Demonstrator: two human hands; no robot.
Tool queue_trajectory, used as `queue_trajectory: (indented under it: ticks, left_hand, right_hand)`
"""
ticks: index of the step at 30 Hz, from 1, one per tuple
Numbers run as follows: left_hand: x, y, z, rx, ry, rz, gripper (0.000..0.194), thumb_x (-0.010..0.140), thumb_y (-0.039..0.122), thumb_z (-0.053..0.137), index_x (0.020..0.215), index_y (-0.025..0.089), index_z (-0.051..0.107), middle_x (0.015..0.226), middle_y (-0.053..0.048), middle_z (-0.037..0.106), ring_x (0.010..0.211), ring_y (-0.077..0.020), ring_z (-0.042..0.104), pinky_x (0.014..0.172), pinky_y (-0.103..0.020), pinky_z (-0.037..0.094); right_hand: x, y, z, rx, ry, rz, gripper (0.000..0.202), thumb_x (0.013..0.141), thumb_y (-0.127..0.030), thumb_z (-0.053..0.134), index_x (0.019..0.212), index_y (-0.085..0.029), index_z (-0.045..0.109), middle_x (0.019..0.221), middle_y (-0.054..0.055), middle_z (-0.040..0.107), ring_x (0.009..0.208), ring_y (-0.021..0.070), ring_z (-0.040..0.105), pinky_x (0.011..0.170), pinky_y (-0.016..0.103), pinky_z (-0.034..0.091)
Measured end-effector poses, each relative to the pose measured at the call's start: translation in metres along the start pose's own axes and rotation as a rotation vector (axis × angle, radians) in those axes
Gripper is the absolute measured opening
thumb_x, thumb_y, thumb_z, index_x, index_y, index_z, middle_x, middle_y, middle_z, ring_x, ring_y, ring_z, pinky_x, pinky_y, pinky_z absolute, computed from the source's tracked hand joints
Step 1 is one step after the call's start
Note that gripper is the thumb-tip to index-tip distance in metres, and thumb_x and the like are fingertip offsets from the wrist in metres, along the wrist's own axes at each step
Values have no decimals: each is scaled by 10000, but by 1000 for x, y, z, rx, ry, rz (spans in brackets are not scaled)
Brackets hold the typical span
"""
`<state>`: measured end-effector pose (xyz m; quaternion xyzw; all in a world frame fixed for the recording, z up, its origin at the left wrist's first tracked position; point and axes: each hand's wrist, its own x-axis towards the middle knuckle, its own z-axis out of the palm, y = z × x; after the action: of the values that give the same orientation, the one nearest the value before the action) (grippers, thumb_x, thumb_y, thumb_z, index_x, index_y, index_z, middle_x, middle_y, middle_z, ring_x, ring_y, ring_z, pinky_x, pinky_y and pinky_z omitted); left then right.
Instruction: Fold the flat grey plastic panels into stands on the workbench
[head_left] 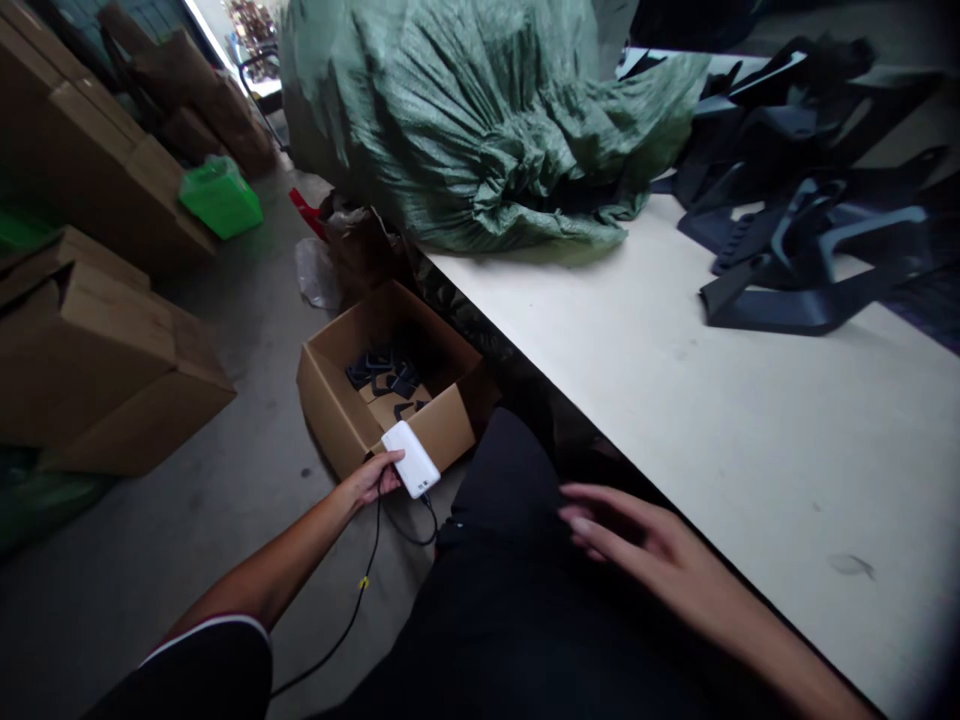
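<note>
My left hand (377, 477) grips a white power bank (411, 459) by its near side, thumb on top. A black cable (365, 590) with a small yellow tag runs from the power bank's end and loops down toward my left arm. Just beyond it on the floor stands an open cardboard box (341, 400) with several dark plastic pieces (386, 372) inside. My right hand (619, 530) hovers over my dark-clothed leg beside the table edge, fingers loosely bent and apart, slightly blurred, with nothing seen in it.
A white table (637, 380) runs along the right. On it lie a big green woven sack (465, 130) and a pile of black plastic brackets (810, 260). Cardboard cartons (112, 340) and a green bin (221, 197) stand on the grey floor at left.
</note>
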<state>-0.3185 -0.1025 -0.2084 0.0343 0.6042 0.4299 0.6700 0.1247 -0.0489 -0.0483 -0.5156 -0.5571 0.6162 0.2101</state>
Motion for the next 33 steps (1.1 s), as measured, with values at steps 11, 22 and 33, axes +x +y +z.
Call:
queue_trajectory:
  ticks: [11,22,33]
  left_hand:
    - [-36,31,62,40,-196,48,490,808,183,838,1263,92,680,1112,-172,807,986,-304,779,925,-426,620]
    - [-64,58,122,226,-341,109,524,681,413,945,1067,105,768,963,-139,818,902,-259,776,806,-306,621]
    - [-67,128,105,851,-404,87,678,886,777,609,1073,149,784,732,-147,797,557,-255,733,493,-291,509]
  right_hand:
    - [99,-14,75,143,-266,227,533,830,-498,844,1248,-188,726,1087,126,769,876,222,738,669,307,585]
    - [101,-35,99,263,-391,-20,516,765,-614,859,978,-151,774,808,31,735,659,128,597,602,247,419]
    - [99,-53,74,383,-290,2,559,756,-649,856,1003,-151,787,710,24,690,562,113,524,521,246,354]
